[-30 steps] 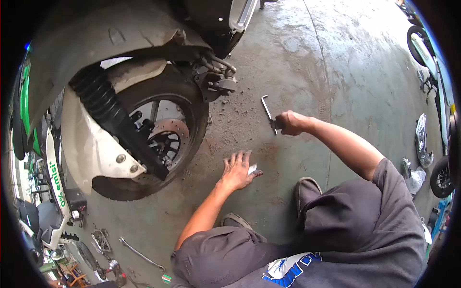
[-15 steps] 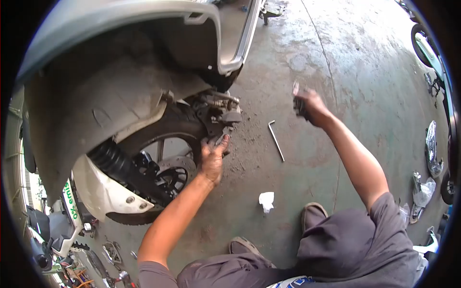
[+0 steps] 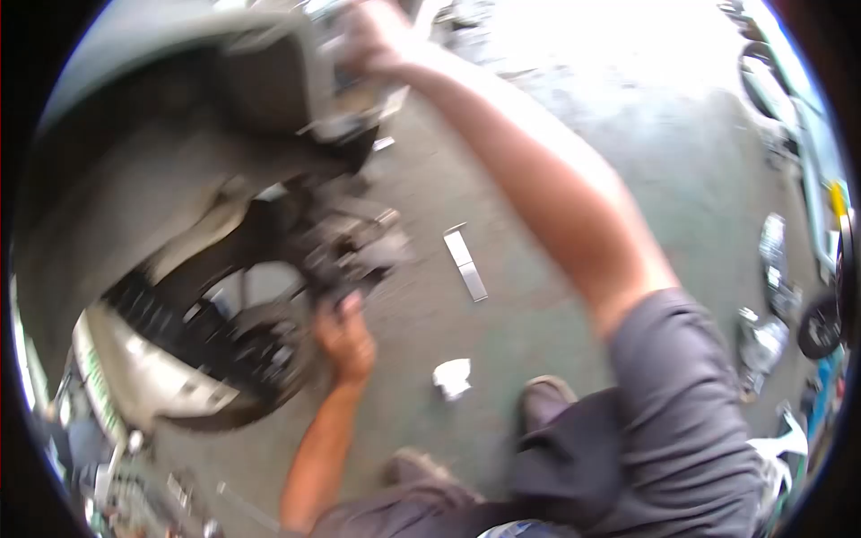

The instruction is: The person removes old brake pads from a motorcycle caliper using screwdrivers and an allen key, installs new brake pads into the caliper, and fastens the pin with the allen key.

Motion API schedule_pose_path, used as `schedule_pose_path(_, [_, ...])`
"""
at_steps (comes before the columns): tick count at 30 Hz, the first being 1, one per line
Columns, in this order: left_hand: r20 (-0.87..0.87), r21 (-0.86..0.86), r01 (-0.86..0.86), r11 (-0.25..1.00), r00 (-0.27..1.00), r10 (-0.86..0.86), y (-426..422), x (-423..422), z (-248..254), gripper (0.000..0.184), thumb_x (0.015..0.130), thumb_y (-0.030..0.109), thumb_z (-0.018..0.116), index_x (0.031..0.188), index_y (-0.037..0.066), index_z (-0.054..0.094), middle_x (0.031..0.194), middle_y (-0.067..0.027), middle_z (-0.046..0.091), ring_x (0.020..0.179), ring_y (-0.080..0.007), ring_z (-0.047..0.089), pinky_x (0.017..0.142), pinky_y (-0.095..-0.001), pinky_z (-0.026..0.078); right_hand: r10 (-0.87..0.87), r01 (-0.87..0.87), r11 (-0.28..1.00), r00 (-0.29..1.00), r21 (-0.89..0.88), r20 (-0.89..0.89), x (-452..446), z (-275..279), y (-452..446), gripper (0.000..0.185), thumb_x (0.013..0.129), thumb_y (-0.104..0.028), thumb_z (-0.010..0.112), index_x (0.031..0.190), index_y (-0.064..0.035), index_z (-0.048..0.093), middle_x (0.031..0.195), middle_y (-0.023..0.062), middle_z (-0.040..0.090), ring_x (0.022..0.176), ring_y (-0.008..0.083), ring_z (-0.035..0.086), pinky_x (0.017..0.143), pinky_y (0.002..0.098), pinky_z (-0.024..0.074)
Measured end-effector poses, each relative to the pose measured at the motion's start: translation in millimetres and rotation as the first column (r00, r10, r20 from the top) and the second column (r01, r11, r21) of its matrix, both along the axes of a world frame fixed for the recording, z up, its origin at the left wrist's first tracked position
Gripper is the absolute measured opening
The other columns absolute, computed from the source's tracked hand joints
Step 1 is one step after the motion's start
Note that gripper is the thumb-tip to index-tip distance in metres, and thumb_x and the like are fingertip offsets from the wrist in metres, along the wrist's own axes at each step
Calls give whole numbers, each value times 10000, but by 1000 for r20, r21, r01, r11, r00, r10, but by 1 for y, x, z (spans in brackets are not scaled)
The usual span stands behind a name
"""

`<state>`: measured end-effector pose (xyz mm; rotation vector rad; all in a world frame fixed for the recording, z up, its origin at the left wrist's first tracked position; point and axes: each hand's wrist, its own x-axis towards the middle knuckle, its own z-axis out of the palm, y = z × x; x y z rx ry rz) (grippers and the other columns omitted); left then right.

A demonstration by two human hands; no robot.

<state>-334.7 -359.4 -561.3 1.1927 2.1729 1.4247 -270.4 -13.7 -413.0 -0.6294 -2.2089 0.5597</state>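
My left hand (image 3: 344,336) is raised to the metal bracket and caliper parts (image 3: 359,247) beside the scooter's wheel (image 3: 300,359); its fingers are blurred and partly hidden against the dark parts. Stretched far forward, my right hand (image 3: 372,36) is at the scooter's body edge (image 3: 314,81), smeared by motion, so what it holds cannot be made out. An L-shaped hex key (image 3: 465,264) lies on the floor, doubled by blur. Nearer my feet is a crumpled white piece (image 3: 452,378).
Parts in clear plastic wrap (image 3: 762,345) lie at the right, near a small wheel (image 3: 820,325) and a light blue frame (image 3: 812,161). A long wrench (image 3: 247,507) and other blurred parts are at the lower left. My shoes are below the white piece.
My right hand has swung forward and left, from above the floor to the scooter's body. My left hand remains by the bracket. The whole view has shifted and blurred.
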Motion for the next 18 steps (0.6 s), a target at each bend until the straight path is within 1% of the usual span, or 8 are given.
schedule_pose_path(1, [-200,-2,143,990,970,-140,-12,-9,-5,296,932,240,565,1018,-34,634,983,-148,639,875,-256,580,797,-378,452,-73,74,997,988,-1,-138,0,-4,-10,210,627,-183,757,660,-20,629,617,128,582,525,240,568,485,373,487])
schedule_pose_path(2, [127,89,163,983,977,-173,-20,-10,-9,317,946,259,530,1056,-19,635,1074,-172,636,947,-301,590,867,-425,441,-236,234,966,972,107,10,-10,2,-11,126,594,-101,698,683,-16,670,680,168,635,638,290,631,583,401,538])
schedule_pose_path(3, [157,141,238,961,953,-259,-1,16,5,317,946,259,530,1056,-19,635,1074,-172,636,947,-301,590,867,-425,441,-512,572,805,804,157,-302,-43,-17,-2,78,629,-81,681,684,-26,679,754,203,660,823,358,651,729,454,548])
schedule_pose_path(5, [678,384,157,910,620,-394,14,44,39,408,955,354,473,1162,23,593,1191,-160,598,1092,-305,561,928,-440,450,-547,596,801,762,46,-347,-58,-21,-8,212,666,-65,643,865,-5,683,855,265,644,969,396,610,815,474,517])
schedule_pose_path(8, [940,333,13,943,73,-333,20,-30,-16,482,910,420,453,1190,58,606,1211,-138,613,1096,-290,585,1004,-468,432,-487,438,869,842,-230,-235,-30,-1,-28,220,716,-88,627,905,25,624,1019,304,572,1084,443,523,894,486,450])
schedule_pose_path(12, [897,442,62,895,-62,-439,43,-26,-3,398,923,359,461,1176,86,603,1158,-102,646,1053,-271,604,954,-413,473,-460,398,881,600,-255,-654,-4,6,-78,253,764,-117,656,964,3,557,983,251,554,980,412,518,838,486,415])
schedule_pose_path(15, [722,322,307,896,533,-442,35,-34,-1,457,898,336,553,1278,84,522,1237,-99,588,1116,-252,569,972,-394,465,-207,245,968,651,-56,-730,36,-29,-135,293,802,-90,646,1062,-19,530,974,184,552,911,362,500,822,450,404])
schedule_pose_path(18, [597,172,619,767,554,-580,15,-46,-9,531,897,264,631,1350,81,422,1192,-83,545,1097,-231,553,972,-390,462,266,-325,930,918,-173,-295,110,-84,-184,723,794,-396,704,1301,11,386,1226,294,422,1155,463,431,991,489,369])
